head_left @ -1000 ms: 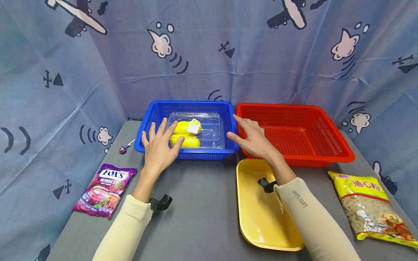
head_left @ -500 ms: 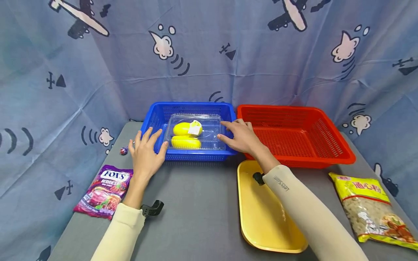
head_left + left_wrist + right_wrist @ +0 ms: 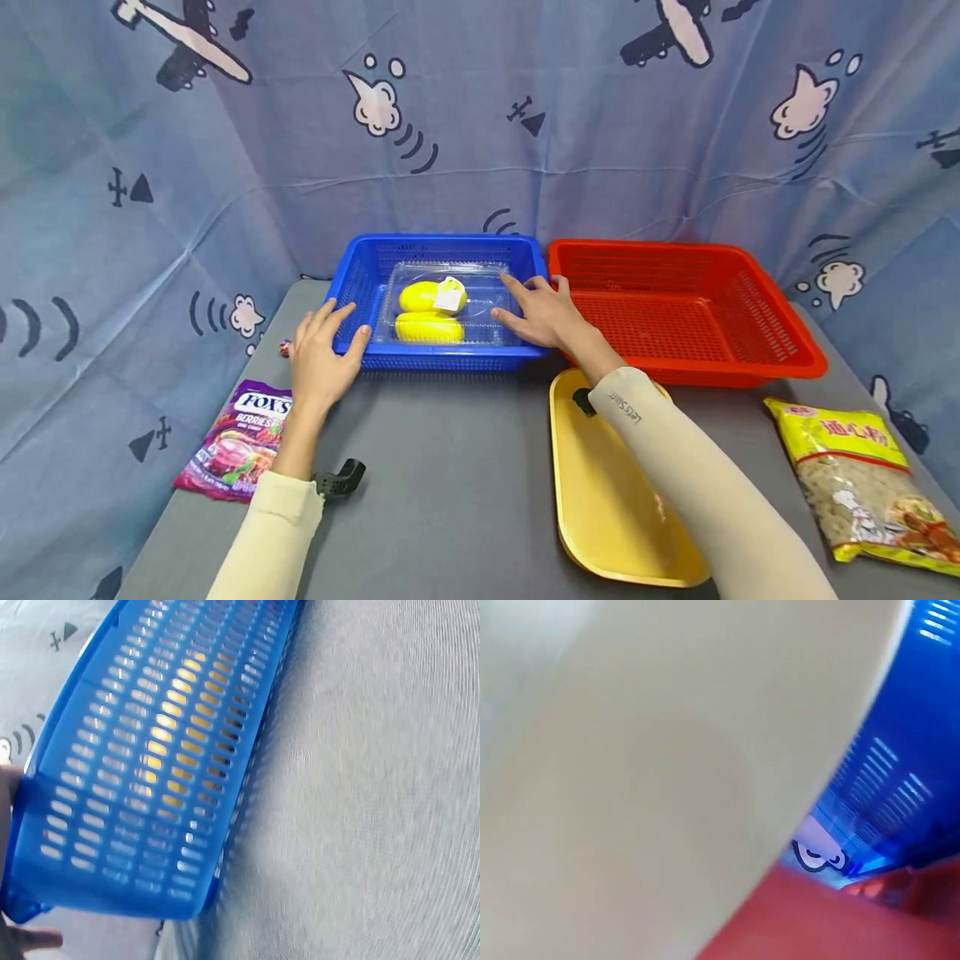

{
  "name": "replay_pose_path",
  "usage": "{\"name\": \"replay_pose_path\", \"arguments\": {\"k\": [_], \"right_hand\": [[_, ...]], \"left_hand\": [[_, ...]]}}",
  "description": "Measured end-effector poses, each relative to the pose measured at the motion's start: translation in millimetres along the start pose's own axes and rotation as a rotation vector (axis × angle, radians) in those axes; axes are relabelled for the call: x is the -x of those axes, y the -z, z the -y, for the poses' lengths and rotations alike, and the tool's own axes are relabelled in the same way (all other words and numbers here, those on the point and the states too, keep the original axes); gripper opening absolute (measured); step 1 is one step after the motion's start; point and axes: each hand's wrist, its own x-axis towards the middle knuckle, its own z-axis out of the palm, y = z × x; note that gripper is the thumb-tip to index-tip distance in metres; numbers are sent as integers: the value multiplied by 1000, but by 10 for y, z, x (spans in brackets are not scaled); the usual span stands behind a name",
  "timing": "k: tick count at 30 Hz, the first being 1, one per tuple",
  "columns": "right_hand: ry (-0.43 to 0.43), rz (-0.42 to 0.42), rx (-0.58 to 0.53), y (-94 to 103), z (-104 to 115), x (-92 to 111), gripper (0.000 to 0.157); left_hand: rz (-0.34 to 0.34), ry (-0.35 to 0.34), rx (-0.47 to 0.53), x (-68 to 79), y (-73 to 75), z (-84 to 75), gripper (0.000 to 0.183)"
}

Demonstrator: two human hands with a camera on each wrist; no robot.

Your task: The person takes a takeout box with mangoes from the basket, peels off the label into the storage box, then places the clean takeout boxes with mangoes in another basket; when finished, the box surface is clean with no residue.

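Observation:
In the head view, a blue basket (image 3: 450, 363) stands at the back of the table. Inside it lies a clear plastic box (image 3: 491, 329). Two smooth yellow rounded things (image 3: 420, 297) show through the plastic, one bearing a white label. At the basket's front left corner is my left hand (image 3: 321, 360), fingers spread and thumb by the rim. The left wrist view has the basket's slotted wall (image 3: 112, 750) close up, with fingertips at the left edge. My right hand (image 3: 551, 315) reaches over the basket's right rim, its fingertips at the box's right end; whether they touch is unclear.
A red basket (image 3: 690, 372) sits right of the blue one, and a yellow tray (image 3: 615, 500) lies under my right forearm. Left are a purple candy bag (image 3: 240, 442) and a lollipop (image 3: 284, 347). A pasta bag (image 3: 855, 483) lies far right. Patterned cloth (image 3: 450, 125) hangs behind.
My left hand has moved left and down from over the blue basket to its front left corner. My right hand has shifted left and down onto the basket's right side.

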Motion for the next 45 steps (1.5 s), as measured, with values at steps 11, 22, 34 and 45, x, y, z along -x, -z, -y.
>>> {"name": "replay_pose_path", "arguments": {"k": [11,22,34,45], "right_hand": [[-20,36,-60,74,59,-58,69],[9,-121,-361,60,35,-32,60],[19,-98,-532,169,-16,7,57],[21,-34,-556,202,-31,9,62]], "left_hand": [[-8,-71,192,-46,6,164,36],[4,-63,207,-57,2,181,39],[20,-46,197,-65,14,169,40],[27,-39,178,-48,19,173,41]]}}
